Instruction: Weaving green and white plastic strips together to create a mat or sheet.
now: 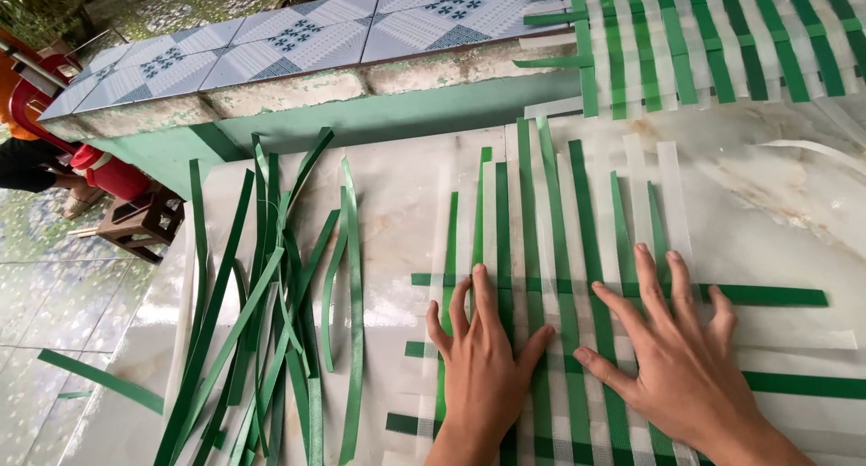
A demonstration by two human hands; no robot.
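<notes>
A partly woven mat of green and translucent white plastic strips (pixel 577 249) lies flat on a pale marble slab (pixel 397 204). My left hand (pixel 483 362) presses palm-down on the woven strips near the mat's left side, fingers spread. Just to its right, my right hand (pixel 672 349) lies flat on the strips too, fingers apart. Neither hand grips anything. Long green crosswise strips (pixel 776 296) stick out to the right of the weave.
A loose pile of green strips (pixel 271 313) lies on the slab's left part. A finished woven green-and-white panel (pixel 713 42) leans at the upper right. A tiled ledge (pixel 298 42) runs behind. At far left are a small wooden stool (pixel 140 222) and a tiled floor (pixel 54 295).
</notes>
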